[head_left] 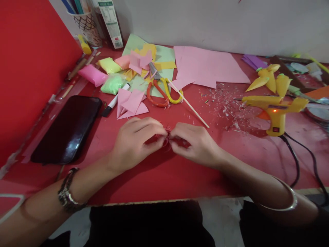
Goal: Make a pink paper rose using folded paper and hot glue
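Note:
My left hand (141, 140) and my right hand (194, 140) meet near the middle of the red table (159, 178). Both have thumb and fingers pinched on a small tangle of thin pink-red strands (167, 134), which shows between the fingertips; its exact shape is blurred. Just beyond my hands lie scissors (156, 93) with one orange and one yellow handle, and a thin wooden stick (191, 106). Folded pink paper pieces (132, 103) sit beyond my left hand, beside a black-and-white marker (115, 100).
A black phone (68, 130) lies at left, below soft clay packets (93, 75). Pink sheets (205, 67) spread at the back. On the right are a yellow glue gun (276, 108) with a lit orange light, its cable, paper shreds (228, 106) and yellow cone shapes (269, 78).

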Demonstrator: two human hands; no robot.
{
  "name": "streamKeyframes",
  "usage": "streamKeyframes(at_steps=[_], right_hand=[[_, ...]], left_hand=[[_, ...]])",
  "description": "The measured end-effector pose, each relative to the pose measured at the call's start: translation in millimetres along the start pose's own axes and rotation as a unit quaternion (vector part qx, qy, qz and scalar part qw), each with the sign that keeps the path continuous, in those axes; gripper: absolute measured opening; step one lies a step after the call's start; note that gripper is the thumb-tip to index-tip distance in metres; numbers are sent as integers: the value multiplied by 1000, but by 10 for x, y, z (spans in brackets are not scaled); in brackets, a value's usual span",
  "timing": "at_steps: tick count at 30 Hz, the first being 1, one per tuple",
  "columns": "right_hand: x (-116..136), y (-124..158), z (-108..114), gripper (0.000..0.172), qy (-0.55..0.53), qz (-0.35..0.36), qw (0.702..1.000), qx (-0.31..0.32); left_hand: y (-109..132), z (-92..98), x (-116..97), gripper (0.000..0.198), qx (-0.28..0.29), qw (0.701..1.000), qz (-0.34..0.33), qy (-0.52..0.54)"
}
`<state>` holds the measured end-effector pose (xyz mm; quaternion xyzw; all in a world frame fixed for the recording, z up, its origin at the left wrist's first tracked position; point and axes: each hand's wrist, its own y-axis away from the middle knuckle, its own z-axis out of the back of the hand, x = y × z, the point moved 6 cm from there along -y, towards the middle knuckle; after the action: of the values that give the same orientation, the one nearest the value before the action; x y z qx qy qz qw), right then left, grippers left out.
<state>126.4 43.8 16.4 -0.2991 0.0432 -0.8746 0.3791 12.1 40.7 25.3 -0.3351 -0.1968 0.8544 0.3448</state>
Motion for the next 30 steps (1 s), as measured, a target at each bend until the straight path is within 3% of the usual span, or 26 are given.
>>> streamKeyframes(at_steps=[17,25,30], right_hand=[[-19,8,-5,7,-7,-10,1000,7],[-87,2,129,8,-30,-41,997,-55],[-95,10,161,8,-34,-27,996,-83]], left_hand=[[-15,-25,-7,5,16,1000,8,10],[3,-44,55,24,54,998,21,29],[7,-46,41,20,72,997,-8,11]])
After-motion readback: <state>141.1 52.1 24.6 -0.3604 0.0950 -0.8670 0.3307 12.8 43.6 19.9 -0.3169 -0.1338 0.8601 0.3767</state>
